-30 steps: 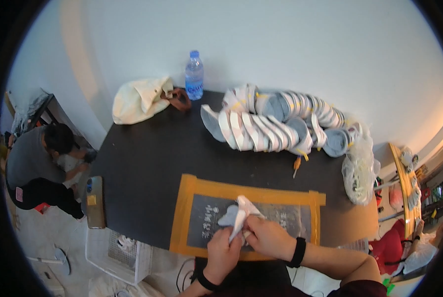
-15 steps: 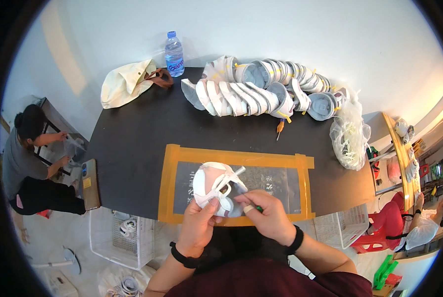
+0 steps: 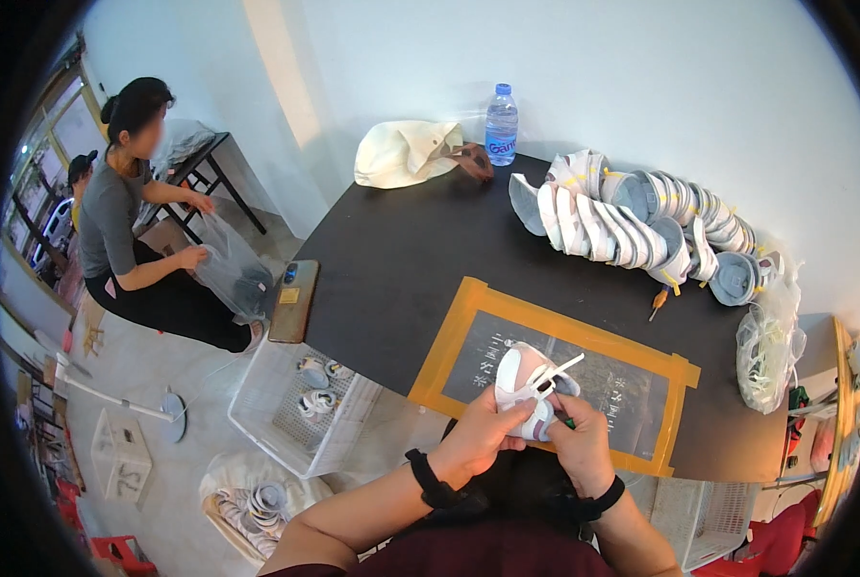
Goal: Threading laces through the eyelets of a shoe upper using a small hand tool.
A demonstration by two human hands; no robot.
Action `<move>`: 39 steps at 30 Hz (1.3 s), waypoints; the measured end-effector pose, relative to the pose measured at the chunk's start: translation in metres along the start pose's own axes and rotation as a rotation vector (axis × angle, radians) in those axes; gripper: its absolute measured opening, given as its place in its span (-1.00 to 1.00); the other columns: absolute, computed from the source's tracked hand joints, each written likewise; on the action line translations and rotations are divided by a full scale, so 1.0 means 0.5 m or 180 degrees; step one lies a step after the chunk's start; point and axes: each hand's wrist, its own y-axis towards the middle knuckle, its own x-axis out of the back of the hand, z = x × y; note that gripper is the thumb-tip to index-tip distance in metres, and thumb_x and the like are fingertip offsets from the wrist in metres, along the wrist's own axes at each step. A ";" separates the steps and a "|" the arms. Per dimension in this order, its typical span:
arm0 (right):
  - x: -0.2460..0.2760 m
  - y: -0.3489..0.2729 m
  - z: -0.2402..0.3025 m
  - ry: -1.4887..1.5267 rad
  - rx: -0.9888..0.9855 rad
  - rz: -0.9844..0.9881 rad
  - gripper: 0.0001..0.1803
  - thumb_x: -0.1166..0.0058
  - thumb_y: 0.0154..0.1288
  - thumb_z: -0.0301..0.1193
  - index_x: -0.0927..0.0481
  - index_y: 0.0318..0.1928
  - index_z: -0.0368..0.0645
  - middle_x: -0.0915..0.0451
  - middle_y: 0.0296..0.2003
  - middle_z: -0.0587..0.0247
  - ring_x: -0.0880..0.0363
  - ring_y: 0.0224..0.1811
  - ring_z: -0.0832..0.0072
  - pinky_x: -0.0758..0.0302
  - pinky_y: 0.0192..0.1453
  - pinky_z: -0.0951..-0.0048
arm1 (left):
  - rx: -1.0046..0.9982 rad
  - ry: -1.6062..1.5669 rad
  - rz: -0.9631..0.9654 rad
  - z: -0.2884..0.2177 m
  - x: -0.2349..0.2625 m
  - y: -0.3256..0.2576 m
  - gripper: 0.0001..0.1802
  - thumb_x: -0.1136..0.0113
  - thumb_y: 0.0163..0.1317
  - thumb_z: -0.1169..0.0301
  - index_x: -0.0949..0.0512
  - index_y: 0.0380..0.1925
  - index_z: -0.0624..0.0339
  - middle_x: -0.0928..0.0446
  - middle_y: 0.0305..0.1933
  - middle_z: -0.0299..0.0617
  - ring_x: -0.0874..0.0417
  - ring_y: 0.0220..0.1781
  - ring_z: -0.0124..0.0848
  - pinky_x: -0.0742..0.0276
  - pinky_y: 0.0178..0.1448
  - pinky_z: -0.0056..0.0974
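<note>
Left hand [image 3: 483,438] holds a small, round, pink-and-white, soft-looking shoe [image 3: 523,377]; right hand [image 3: 584,446] beside it, can't tell; slack grip could drop it.

Bent left fingers [image 3: 514,417] beside right fingers [image 3: 585,419]

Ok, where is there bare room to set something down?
Widest: the black tabletop between smartphone, cream bag and orange-taped mat. Narrower: between mat and shoe uppers, left of the orange-handled tool. Crowded: back right, with uppers and plastic bag; mat's near edge, under left hand and right hand.
</note>
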 end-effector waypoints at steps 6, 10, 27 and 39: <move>0.003 0.019 -0.021 -0.0503 0.0005 -0.0197 -0.76 -0.12 0.10 -0.58 -0.64 -0.17 -0.27 -0.65 -0.30 0.06 -0.64 -0.31 0.30 -0.53 -0.21 0.37 | 0.0259 0.0063 0.0054 0.004 0.000 0.018 -0.67 -0.19 0.38 0.32 -0.45 0.11 0.01 -0.60 -0.08 -0.32 -0.65 -0.17 -0.51 -0.59 -0.38 -0.44; 0.019 0.031 0.012 -0.1297 0.0597 -0.0148 -0.78 -0.13 0.07 -0.51 -0.60 -0.21 -0.24 -0.61 -0.32 0.00 -0.63 -0.28 0.10 -0.55 -0.19 0.25 | -0.0060 -0.0270 -0.0065 0.013 -0.009 0.022 -0.70 -0.22 0.35 0.34 -0.48 0.05 0.07 -0.63 -0.15 -0.31 -0.67 -0.29 -0.50 -0.56 -0.48 -0.45; 0.074 0.053 0.015 -0.0984 0.1022 0.0969 -0.86 -0.11 0.07 -0.53 -0.50 -0.31 -0.24 -0.53 -0.40 0.06 -0.55 -0.31 0.13 -0.49 -0.21 0.24 | -0.0032 -0.0586 -0.0505 -0.005 -0.024 0.014 -0.77 -0.19 0.37 0.38 -0.47 0.00 0.00 -0.61 -0.19 -0.34 -0.60 -0.34 -0.56 -0.36 -0.55 -0.46; 0.087 0.055 0.016 -0.1060 0.1016 0.1358 -0.86 -0.07 0.14 -0.48 -0.50 -0.28 -0.25 -0.52 -0.37 0.02 -0.55 -0.28 0.05 -0.49 -0.20 0.20 | 0.0001 -0.0333 -0.0553 -0.014 -0.025 0.017 -0.73 -0.23 0.34 0.37 -0.48 0.01 0.01 -0.61 -0.20 -0.36 -0.61 -0.36 -0.58 -0.35 -0.59 -0.49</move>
